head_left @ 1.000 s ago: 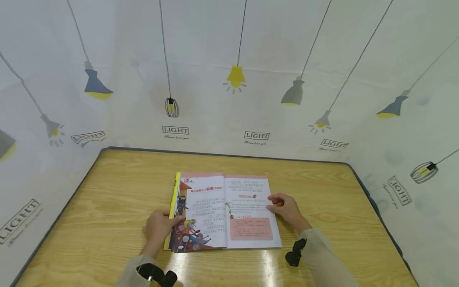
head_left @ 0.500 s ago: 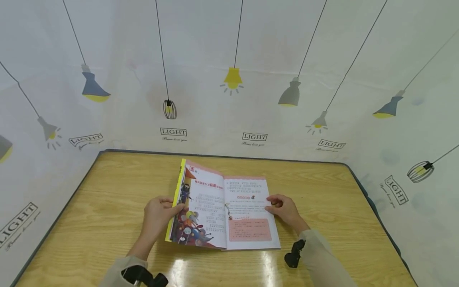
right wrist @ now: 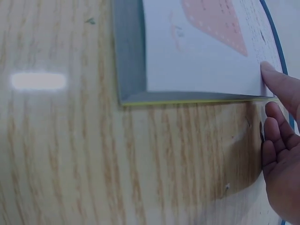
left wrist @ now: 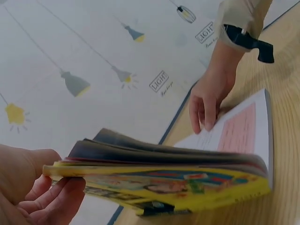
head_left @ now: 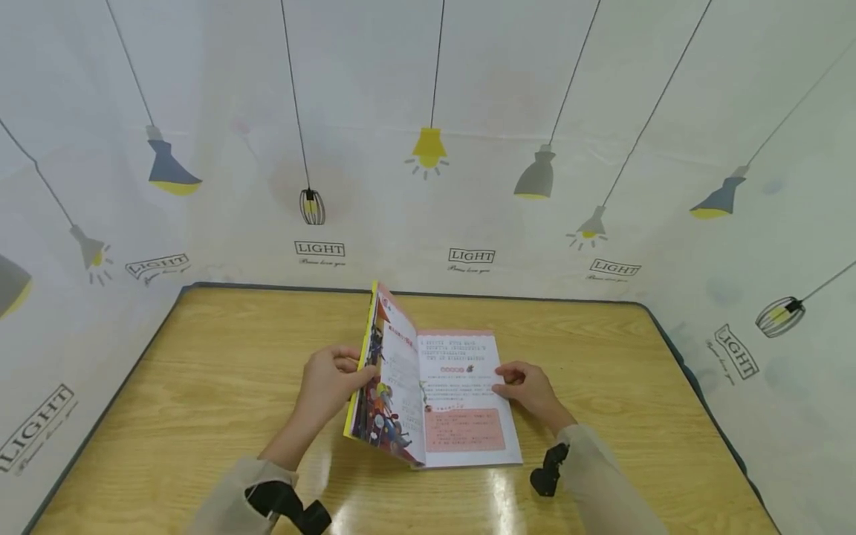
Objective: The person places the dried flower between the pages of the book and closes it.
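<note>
An open book (head_left: pixel 461 401) with a yellow cover and printed pages lies in the middle of the table in the head view. Its left half is raised steeply, tilted toward the right half, which lies flat. My left hand (head_left: pixel 331 386) pinches the outer edge of that raised half, thumb on the page side and fingers behind the yellow cover (left wrist: pixel 220 192). At the right page's outer edge is my right hand (head_left: pixel 531 390). In the right wrist view its thumb (right wrist: pixel 281 86) presses on the page edge, with the other fingers curled beside the book.
The wooden table (head_left: pixel 221 386) has a dark edge strip along its back and sides. Behind it hangs a pale cloth (head_left: pixel 374 148) printed with lamps. A black wrist camera (head_left: pixel 550 469) sits on the right sleeve, another (head_left: pixel 287 505) on the left.
My left hand has lifted the book's left half from nearly flat and swung it up and to the right. The right hand has stayed at the right page's edge.
</note>
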Available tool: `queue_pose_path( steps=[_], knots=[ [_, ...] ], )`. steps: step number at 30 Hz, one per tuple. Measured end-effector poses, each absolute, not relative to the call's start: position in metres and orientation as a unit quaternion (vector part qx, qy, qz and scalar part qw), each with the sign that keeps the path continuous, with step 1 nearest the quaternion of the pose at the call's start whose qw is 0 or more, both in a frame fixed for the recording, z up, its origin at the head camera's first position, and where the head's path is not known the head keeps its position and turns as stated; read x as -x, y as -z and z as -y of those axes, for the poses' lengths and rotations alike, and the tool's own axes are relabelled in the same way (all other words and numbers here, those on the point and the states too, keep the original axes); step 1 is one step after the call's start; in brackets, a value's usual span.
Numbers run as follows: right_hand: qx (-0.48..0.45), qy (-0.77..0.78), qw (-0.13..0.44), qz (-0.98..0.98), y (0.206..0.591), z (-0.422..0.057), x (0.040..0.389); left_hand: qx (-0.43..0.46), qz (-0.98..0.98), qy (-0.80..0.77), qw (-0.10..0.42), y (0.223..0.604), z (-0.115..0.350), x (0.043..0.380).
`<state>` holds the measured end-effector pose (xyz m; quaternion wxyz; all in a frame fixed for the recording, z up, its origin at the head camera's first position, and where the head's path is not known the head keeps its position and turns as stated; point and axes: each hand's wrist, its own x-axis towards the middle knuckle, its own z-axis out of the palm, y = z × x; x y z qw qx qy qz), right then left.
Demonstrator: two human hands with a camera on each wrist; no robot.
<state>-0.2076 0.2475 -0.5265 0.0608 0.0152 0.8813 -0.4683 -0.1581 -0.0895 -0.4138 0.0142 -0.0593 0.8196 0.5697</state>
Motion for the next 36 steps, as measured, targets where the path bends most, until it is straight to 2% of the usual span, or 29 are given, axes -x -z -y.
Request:
queue_pose_path(
  steps=[7, 13, 25, 30, 36],
  knots=[
    [-0.010, 0.445, 0.100, -0.890, 0.516, -0.245, 0.213, 0.030, -0.824, -0.565, -0.009, 0.405, 0.063, 0.162],
    [0.030, 0.421, 0.123, -0.898, 0.482, -0.234, 0.224, 0.013, -0.831, -0.557, -0.007, 0.399, 0.044, 0.165],
    [0.216, 0.453, 0.063, -0.863, 0.384, -0.182, 0.246, -0.008, -0.837, -0.547, 0.008, 0.395, 0.023, 0.167],
    [0.226, 0.443, 0.076, -0.864, 0.362, -0.160, 0.247, -0.016, -0.837, -0.547, 0.011, 0.394, 0.018, 0.168],
    [0.202, 0.426, 0.092, -0.877, 0.356, -0.146, 0.248, -0.034, -0.841, -0.539, 0.013, 0.395, 0.010, 0.170]
  ],
)
